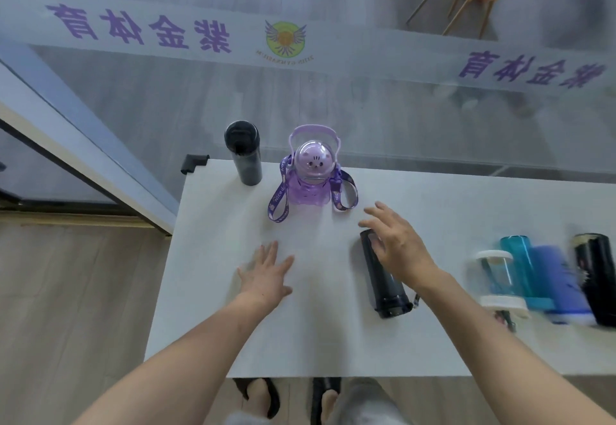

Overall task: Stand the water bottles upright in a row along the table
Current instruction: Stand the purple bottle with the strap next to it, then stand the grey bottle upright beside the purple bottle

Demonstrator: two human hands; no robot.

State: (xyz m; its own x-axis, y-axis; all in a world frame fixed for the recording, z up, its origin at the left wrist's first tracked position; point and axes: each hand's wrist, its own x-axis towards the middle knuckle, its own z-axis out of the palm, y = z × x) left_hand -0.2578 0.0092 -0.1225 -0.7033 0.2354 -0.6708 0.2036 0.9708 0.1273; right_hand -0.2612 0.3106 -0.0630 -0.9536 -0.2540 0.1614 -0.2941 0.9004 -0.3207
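Two bare hands are seen over the white table (213, 291), both with fingers spread wide and nothing clasped in either. The right hand (396, 244) is held with splayed fingers directly above the far end of a dark smoky bottle (383, 274), which lies on its side with its black cap toward the near edge; whether the palm actually touches it cannot be told. The left hand (266, 274) is laid open and flat over bare tabletop, apart from every bottle. Beyond the hands, near the far edge, two bottles are stood upright side by side: a purple translucent bottle (308, 178) with a domed lid bearing a small cartoon face, a hoop handle and a printed purple strap (278, 203) draped onto the table, and to its left a black tumbler (245, 154) with a black flip lid, placed close to the far left corner. At the right, a blurred group is left lying flat: a clear bottle with white ends (496, 278), a teal bottle (520, 264), a blue bottle (556, 284) and a black bottle (596, 278), packed closely together. A black corner guard (193, 163) is fitted at the table's far left corner.
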